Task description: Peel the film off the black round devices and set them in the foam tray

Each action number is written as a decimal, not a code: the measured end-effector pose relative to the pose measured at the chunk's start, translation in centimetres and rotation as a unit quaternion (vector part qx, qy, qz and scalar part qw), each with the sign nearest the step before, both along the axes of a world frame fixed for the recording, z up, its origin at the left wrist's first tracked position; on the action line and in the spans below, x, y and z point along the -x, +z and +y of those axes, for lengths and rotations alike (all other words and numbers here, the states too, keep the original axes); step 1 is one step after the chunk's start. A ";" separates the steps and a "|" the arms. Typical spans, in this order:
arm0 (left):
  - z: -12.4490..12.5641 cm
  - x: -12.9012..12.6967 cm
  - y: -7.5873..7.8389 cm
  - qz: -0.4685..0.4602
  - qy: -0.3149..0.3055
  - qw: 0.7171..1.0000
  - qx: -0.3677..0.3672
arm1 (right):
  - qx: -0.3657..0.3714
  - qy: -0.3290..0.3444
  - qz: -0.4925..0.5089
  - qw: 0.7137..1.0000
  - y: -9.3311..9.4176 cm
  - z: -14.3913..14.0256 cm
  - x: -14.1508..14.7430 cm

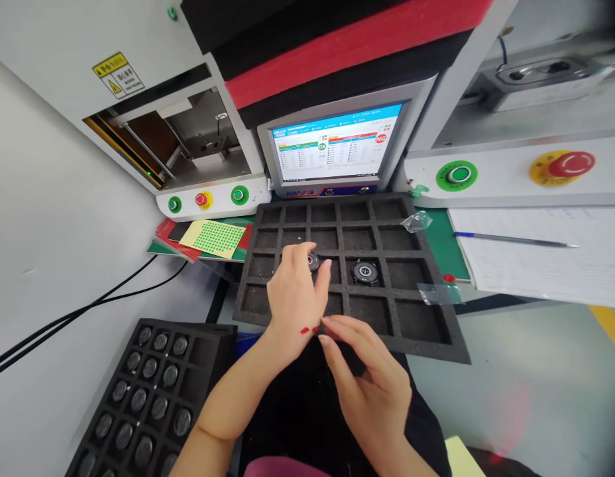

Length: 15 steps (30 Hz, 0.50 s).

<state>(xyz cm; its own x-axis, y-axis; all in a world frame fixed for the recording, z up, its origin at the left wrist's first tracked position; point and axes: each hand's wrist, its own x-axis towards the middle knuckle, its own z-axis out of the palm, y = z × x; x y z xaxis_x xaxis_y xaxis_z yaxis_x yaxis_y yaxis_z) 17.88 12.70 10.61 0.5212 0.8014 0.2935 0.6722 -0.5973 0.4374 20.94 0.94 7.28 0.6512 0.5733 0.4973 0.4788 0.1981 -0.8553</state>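
Observation:
My left hand reaches over a black foam tray, its fingers and thumb around a round black watch body that they partly cover. Small red stickers are on the back of that hand near the wrist. My right hand is beside the wrist, thumb and forefinger brought together at the edge of one red sticker. To the right of the left hand, a second watch body lies in its own compartment, sensor side up.
Lower left, another foam tray holds several round watch parts. A monitor stands behind the tray, between machines with green buttons and red stop buttons. Paper with a pen is at right, a green-dot sticker sheet at left.

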 end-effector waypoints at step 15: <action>-0.3 -0.2 0.1 -0.069 0.000 0.984 -0.167 | -0.006 0.034 0.183 0.982 -0.1 0.1 0.4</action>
